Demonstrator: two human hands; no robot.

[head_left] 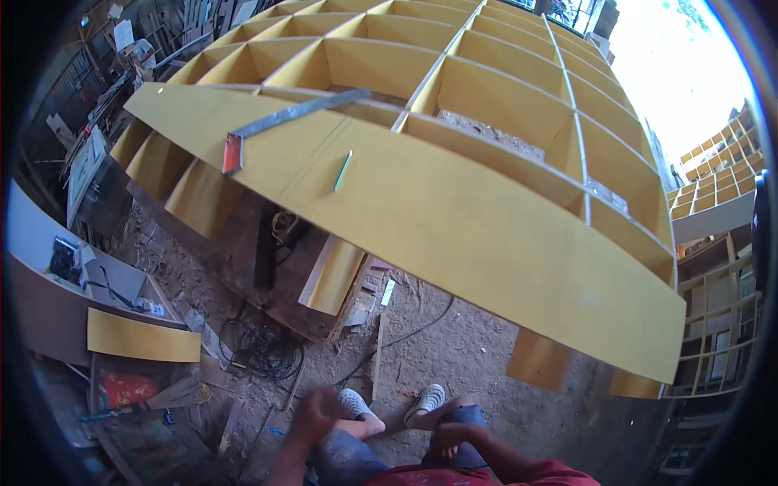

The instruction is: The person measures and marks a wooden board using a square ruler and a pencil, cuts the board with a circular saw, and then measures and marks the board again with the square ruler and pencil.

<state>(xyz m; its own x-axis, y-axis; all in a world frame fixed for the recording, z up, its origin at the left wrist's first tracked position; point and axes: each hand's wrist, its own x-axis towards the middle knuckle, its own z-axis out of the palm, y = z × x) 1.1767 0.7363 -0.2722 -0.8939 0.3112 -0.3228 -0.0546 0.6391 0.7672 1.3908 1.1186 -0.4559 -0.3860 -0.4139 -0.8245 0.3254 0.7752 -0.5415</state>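
Yellow board [486, 227] lies across the compartmented frame [502, 89], apparently supported by its ribs; long axis runs far left to near right. Square [300, 111]: blade points right and away, stock near the board's close edge, presumably for seating. Pencil [344, 172] lies lengthwise away, probably for easy reach. Left hand [316, 415] and right hand [447, 440]: apart, off the board; grip cannot be determined.

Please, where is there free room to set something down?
The widest bare patch on the long yellow board runs from the green pencil to its right end. A smaller one lies left of the metal square. Between square and pencil it is tighter. Below left, around the tangled black cable, it is cluttered.
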